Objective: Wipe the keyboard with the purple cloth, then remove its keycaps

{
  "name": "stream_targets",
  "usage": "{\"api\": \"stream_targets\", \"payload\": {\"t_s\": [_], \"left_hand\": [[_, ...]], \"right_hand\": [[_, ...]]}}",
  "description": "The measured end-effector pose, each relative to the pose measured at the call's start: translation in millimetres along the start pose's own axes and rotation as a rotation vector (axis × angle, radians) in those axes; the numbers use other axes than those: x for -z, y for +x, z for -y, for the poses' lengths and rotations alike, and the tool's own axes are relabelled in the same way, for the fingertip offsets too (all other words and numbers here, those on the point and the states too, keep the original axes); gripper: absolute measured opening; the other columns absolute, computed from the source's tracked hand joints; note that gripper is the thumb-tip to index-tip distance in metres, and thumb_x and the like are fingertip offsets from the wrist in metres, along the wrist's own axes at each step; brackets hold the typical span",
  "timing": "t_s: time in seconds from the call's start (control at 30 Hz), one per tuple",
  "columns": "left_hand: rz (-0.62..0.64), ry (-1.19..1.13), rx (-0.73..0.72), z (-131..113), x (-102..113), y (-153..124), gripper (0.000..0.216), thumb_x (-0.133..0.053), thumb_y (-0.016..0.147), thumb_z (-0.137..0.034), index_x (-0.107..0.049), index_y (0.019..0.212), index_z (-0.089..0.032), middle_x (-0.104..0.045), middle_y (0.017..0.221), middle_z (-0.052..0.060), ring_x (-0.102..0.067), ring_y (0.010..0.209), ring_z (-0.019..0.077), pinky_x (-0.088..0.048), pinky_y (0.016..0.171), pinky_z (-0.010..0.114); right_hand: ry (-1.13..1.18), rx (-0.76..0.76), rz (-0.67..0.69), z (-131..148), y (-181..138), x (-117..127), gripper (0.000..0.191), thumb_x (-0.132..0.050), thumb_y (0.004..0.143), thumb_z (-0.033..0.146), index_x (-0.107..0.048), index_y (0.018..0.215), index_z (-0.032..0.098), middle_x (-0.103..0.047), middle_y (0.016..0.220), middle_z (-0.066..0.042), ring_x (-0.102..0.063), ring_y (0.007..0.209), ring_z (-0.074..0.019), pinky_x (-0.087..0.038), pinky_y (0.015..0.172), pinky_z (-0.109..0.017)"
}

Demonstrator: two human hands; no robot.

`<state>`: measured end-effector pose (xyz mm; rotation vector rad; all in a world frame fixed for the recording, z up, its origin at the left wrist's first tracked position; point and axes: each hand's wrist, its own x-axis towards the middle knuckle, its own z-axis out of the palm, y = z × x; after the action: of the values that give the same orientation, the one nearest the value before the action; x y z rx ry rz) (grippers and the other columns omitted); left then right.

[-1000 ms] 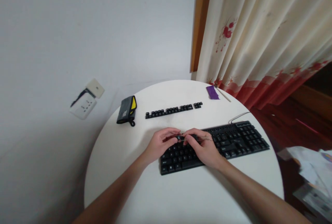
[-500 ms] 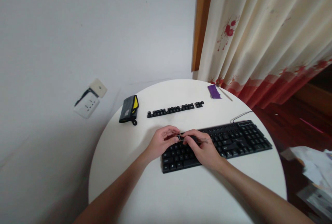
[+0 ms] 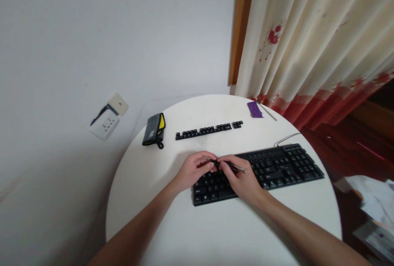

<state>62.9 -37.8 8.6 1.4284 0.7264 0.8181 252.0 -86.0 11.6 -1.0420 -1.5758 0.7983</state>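
Observation:
A black keyboard (image 3: pixel 277 167) lies across a round white table (image 3: pixel 215 233). My left hand (image 3: pixel 192 170) and my right hand (image 3: pixel 241 179) meet over the keyboard's left part, fingertips nearly touching. My right hand pinches a thin metal tool (image 3: pixel 238 168) that points toward the keys. My left hand's fingers are curled and pressed at the top key rows; what they grip is hidden. A row of loose black keycaps (image 3: pixel 203 130) lies on the table beyond the keyboard.
A grey and yellow pouch (image 3: pixel 154 129) sits at the table's left rear. A purple piece (image 3: pixel 255 109) and a thin stick (image 3: pixel 268 112) lie at the far right by the curtain (image 3: pixel 308 44). A wall socket (image 3: pixel 104 122) is left of the table.
Both hands stay joined over the keyboard's left part with small finger shifts. The view has drifted slightly.

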Motion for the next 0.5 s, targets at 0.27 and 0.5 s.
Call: {"api": "stream_targets", "payload": {"t_s": [0.27,0.5], "left_hand": [[-0.052,0.012,0.001,2.7,0.5,1.9,0.019,-0.076,0.078,-0.020,-0.069,0.095,-0.014,-0.067,0.098,0.006,-0.067,0.084,0.0166,-0.055,0.079,0.030],[-0.043,0.057,0.034,2.4,3.3,1.5,0.023,-0.073,0.082,-0.020,-0.068,0.103,-0.016,-0.073,0.093,0.005,-0.069,0.085,0.0168,-0.055,0.082,0.030]], "right_hand": [[0.059,-0.053,-0.013,1.1,-0.6,-2.5,0.015,-0.056,0.093,0.020,-0.071,0.094,0.020,-0.072,0.084,-0.002,-0.068,0.075,-0.0148,-0.052,0.071,-0.024],[0.053,-0.056,-0.013,3.3,0.0,-1.9,0.015,-0.055,0.093,0.020,-0.071,0.093,0.020,-0.072,0.082,-0.002,-0.067,0.074,-0.0145,-0.051,0.070,-0.024]]}}
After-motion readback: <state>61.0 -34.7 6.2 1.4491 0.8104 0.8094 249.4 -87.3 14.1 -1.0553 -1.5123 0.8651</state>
